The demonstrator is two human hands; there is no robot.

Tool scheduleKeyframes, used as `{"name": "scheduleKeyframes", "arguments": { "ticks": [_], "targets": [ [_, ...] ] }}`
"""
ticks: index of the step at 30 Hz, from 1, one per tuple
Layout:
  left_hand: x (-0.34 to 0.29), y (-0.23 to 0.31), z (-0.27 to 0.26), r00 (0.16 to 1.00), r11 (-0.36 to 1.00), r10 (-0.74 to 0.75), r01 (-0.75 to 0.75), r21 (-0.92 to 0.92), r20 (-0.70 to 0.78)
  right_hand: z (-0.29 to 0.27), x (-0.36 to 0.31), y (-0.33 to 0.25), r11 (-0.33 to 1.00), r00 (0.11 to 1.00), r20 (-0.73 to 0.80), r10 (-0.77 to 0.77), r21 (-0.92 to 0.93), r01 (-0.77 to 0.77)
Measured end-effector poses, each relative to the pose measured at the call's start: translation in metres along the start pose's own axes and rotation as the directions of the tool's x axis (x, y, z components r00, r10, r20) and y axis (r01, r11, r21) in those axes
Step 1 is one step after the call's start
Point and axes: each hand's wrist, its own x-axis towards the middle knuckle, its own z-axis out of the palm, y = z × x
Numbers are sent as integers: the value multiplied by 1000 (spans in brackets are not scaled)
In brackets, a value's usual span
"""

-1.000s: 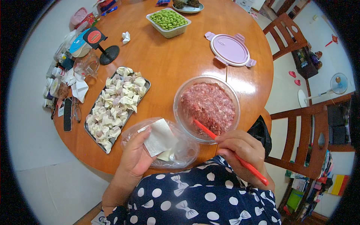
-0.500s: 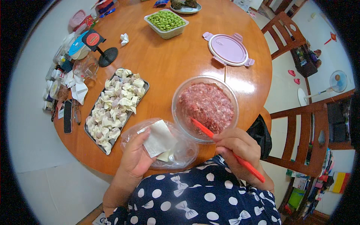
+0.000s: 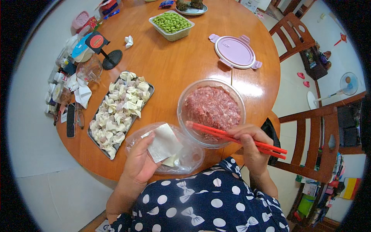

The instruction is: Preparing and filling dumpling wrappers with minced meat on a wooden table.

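Note:
My left hand (image 3: 140,159), palm up, holds a square dumpling wrapper (image 3: 164,142) between thumb and fingers. Beneath it a clear plastic bag (image 3: 189,160) with more wrapper in it lies at the table's near edge. My right hand (image 3: 253,144) is closed round a pair of red chopsticks (image 3: 214,131). Their tips are over the near left part of a round clear bowl (image 3: 242,125) of pink minced meat (image 3: 212,106); whether they touch the meat I cannot tell. Left of the bowl, a dark tray (image 3: 148,96) carries many folded dumplings (image 3: 118,116).
A lilac lid (image 3: 235,51) lies beyond the bowl. Farther back are a tub of green beans (image 3: 171,23) and a plate (image 3: 197,10). Along the left edge are a black stand (image 3: 112,59), a phone (image 3: 70,120), jars and tissues (image 3: 82,94). Wooden chairs (image 3: 305,143) stand at right.
My right hand has shifted slightly up, and the chopsticks have swung flatter, now slightly apart, with their tips further left near the bowl's rim. My left hand with the wrapper stays put.

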Motion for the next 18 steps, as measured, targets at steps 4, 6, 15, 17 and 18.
{"name": "scheduleKeyframes", "arguments": {
  "ticks": [4, 6, 15, 17, 18],
  "targets": [
    [-3, 3, 5, 999, 1000, 11, -12, 25, 45, -5, 2, 0, 940, 988, -115, 104, 335, -60],
    [-2, 2, 10, 996, 998, 5, -9, 54, 85, -7, 4, 5, 886, 989, -118, -92, 443, 136],
    [-3, 4, 33, 985, 997, -71, 76, -26, 159, 4, -1, -18, 768, 653, 458, -603, 112, 630],
    [-1, 4, 31, 984, 992, -78, 93, -90, 159, 3, 0, -15, 710, 558, 555, -618, 88, 699],
    [0, 4, 31, 984, 992, -77, 93, -91, 160, 5, -4, -13, 699, 564, 535, -630, 74, 711]
  ]
}}
